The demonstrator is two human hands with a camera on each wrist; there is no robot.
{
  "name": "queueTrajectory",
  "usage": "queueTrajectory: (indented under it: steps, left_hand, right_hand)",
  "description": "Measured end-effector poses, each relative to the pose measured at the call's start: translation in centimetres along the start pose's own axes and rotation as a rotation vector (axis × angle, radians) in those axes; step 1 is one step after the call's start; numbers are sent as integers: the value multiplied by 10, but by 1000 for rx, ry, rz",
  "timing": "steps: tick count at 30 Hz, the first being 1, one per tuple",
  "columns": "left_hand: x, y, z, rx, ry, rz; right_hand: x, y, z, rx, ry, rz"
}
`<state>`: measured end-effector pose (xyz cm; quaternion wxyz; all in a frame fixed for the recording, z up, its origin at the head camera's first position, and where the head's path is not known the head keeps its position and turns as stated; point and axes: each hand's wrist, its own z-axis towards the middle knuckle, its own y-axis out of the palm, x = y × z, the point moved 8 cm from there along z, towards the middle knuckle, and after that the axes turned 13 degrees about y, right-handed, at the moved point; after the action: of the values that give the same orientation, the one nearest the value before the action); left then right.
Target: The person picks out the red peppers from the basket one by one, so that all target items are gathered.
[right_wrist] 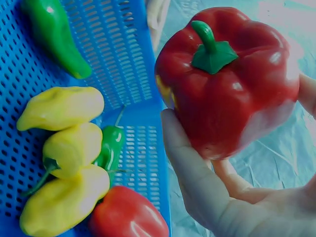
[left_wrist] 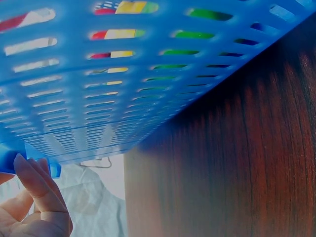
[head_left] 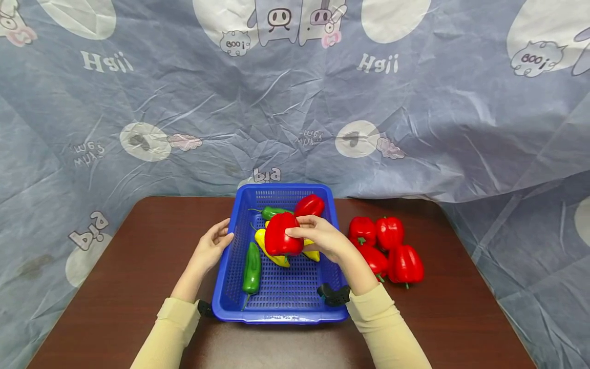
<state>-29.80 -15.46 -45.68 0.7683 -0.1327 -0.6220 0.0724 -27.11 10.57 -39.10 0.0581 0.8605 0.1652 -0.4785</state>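
Observation:
Over the blue basket (head_left: 281,315), my right hand (head_left: 324,238) holds a red bell pepper (head_left: 279,237) between thumb and fingers. Its green stem (right_wrist: 211,52) faces the camera in the right wrist view. At the basket's left side, my left hand (head_left: 209,250) pinches the rim; fingers (left_wrist: 42,190) show at that edge in the left wrist view. Inside lie three yellow peppers (right_wrist: 61,107), partly hidden in the head view. Two long green peppers (head_left: 252,269) and another red bell pepper (head_left: 310,205) lie in there too.
Several red bell peppers (head_left: 405,264) are grouped on the brown table (head_left: 461,318), just right of the basket. A grey-blue printed cloth (head_left: 286,102) hangs behind the table's far edge. Dark bands (head_left: 334,295) sit at both wrists.

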Motion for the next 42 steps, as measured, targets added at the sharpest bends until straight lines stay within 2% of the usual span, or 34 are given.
queueTrajectory:
  steps: [9,27,36,42]
  left_hand:
    - [0,0,0,-3,-11,14]
    - [3,-1,0,-18,-19,28]
    - [3,-1,1,-22,8,44]
    - [0,-2,1,-17,-3,39]
  right_hand:
    - [0,-28,-16,-28,-55,84]
    - [26,-98,-54,9,-148,231]
    - [52,-125,-77,50,-189,192]
    - [76,-143,-86,69,-200,206]
